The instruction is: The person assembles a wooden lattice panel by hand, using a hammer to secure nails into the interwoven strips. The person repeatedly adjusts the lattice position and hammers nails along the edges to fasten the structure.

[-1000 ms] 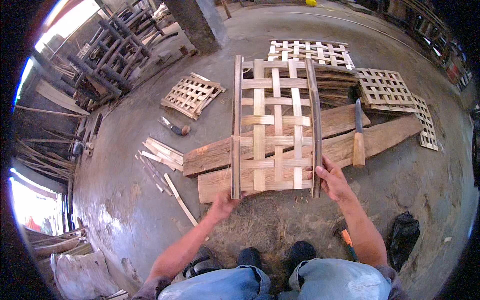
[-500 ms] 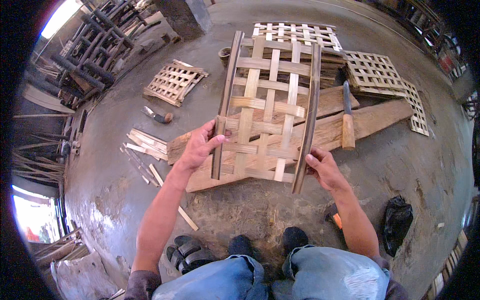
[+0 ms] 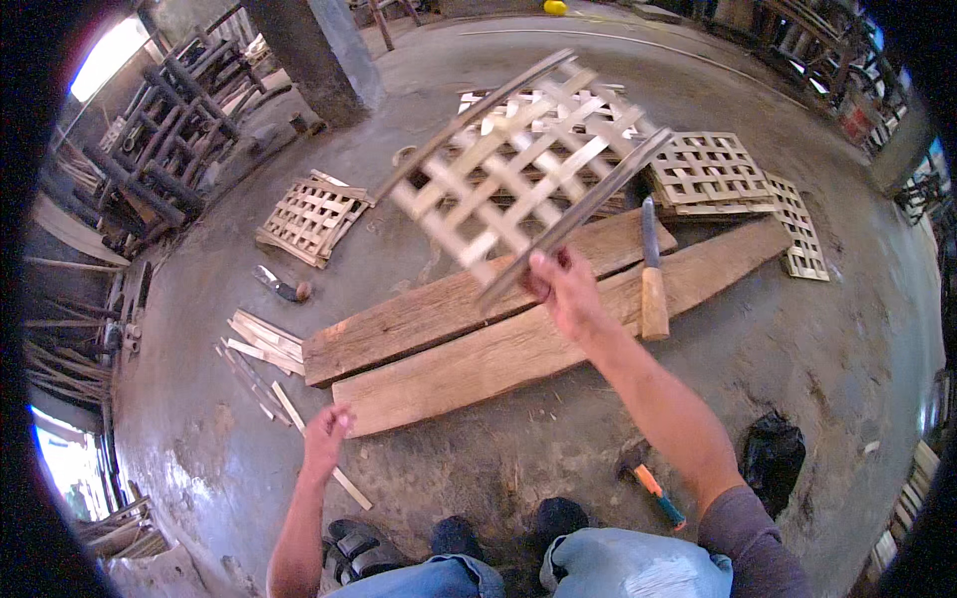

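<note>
My right hand (image 3: 566,291) grips the near dark rail of a woven bamboo panel (image 3: 520,164). The panel is held up and tilted over the far part of the work area, smeared by motion; pale strips cross between its two dark rails. Low at the left, my left hand (image 3: 326,436) has let its fingers curl loosely, with nothing visible in them. It is close to the left end of the nearer of two wooden planks (image 3: 478,364) lying on the floor. Across the planks' right part rests a knife (image 3: 653,284) with a wooden handle.
More woven panels lie in a stack (image 3: 713,169) at far right and in a small pile (image 3: 314,219) at left. A short curved knife (image 3: 282,285), loose bamboo strips (image 3: 264,344), a hammer (image 3: 658,493) and a black plastic bag (image 3: 773,460) are on the floor. A pillar (image 3: 309,60) stands behind.
My left hand has let go of the panel and dropped down left. My right hand has lifted the panel away and swung it to a slant. The hammer has come into fuller view.
</note>
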`<state>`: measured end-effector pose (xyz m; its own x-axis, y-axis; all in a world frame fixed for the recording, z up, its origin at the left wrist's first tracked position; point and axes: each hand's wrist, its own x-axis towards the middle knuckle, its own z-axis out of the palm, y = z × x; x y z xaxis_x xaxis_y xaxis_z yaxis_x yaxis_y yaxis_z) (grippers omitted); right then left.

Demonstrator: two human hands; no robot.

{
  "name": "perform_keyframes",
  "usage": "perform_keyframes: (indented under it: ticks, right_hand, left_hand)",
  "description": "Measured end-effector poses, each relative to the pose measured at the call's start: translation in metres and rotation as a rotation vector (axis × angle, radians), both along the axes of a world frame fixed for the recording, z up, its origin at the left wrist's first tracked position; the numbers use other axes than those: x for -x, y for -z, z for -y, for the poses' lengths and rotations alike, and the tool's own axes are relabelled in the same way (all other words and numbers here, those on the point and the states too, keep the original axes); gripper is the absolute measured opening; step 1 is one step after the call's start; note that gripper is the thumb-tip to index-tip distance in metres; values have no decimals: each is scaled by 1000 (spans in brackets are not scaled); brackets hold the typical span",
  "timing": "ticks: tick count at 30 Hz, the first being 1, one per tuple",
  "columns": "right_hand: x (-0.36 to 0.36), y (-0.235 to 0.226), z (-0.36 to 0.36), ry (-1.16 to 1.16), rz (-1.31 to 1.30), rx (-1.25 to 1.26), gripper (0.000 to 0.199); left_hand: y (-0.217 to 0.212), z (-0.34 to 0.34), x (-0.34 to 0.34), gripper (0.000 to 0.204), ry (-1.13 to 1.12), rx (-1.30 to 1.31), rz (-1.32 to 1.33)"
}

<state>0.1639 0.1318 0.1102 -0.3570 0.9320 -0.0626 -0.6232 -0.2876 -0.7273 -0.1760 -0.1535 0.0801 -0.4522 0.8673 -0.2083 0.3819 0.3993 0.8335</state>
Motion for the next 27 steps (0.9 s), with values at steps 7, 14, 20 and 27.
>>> perform_keyframes:
  ticks: [7,14,20,27]
  right_hand:
    - [60,-36,-181,370,-239,75,29]
    - [119,-29,-241,553,-195,240,36]
    - [140,4,-262,578,-78,301,40]
    - [114,5,-241,-38,695,14,29]
  left_hand:
    - [21,56,-14,30,-159,104,75]
    - [18,78,-25,30,-203,166,1]
    - [26,90,-27,30,-183,220,9]
    - [26,79,-30,28,-181,216,66]
